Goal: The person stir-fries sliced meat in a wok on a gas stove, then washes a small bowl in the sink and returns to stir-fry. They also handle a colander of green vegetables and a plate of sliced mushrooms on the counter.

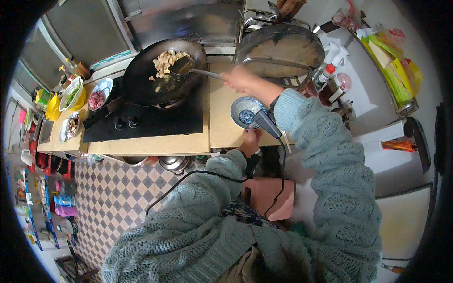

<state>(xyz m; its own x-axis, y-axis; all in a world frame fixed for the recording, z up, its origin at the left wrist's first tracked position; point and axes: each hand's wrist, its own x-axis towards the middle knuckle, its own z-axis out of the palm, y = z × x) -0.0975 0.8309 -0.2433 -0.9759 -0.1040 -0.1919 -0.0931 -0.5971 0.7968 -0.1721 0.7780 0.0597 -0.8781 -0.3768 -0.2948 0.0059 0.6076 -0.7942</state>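
Note:
My right hand point(238, 80) is closed around the long handle of a metal wok spatula point(184, 66), though its blade could also be a shallow ladle. The blade rests inside a large black wok point(141, 85), against a heap of pale cooked pieces point(166, 63), perhaps sliced meat. Oil or juice glistens below them. With thumb at the near rim, my left hand point(250, 140) holds a blue-and-white patterned bowl point(244, 112) over the counter. The bowl's inside shows its pattern and no food. A grey device point(268, 123) on a black cable hides part of its right side.
The wok sits on a black gas hob point(166, 123). Left of it are a plate of raw meat point(97, 100), a basket of green vegetables point(70, 93) and small dishes point(72, 125). A large wok lid point(279, 49) leans at the back right, near seasoning bottles point(325, 76).

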